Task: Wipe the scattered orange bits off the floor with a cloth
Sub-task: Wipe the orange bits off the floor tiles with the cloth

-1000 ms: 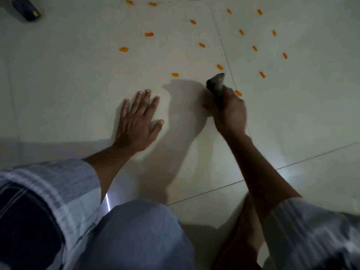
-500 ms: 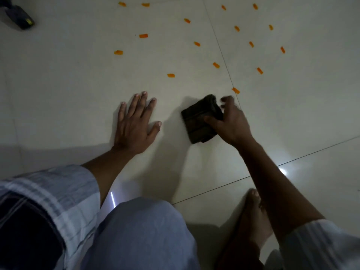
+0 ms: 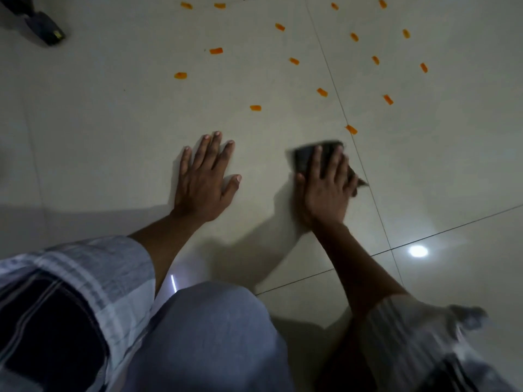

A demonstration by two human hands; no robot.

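The right hand (image 3: pixel 325 188) presses flat-fingered on the dark cloth (image 3: pixel 304 159) at frame centre, nearest orange bit (image 3: pixel 351 129) just above-right, the rest fanning upward; the left hand (image 3: pixel 205 182) rests spread, empty, on the floor (image 3: pixel 99 123).

The left hand (image 3: pixel 204 182) is laid flat, palm down, with its fingers straight and slightly spread and the thumb held out to the right. Its forearm is stretched forward, bare up to a rolled striped sleeve (image 3: pixel 93 267). The right hand (image 3: pixel 325 190) is also set palm down, fingers extended and spread, and is slightly blurred. Its forearm is extended forward from a pale striped sleeve (image 3: pixel 410 329). The two hands are kept apart, side by side.
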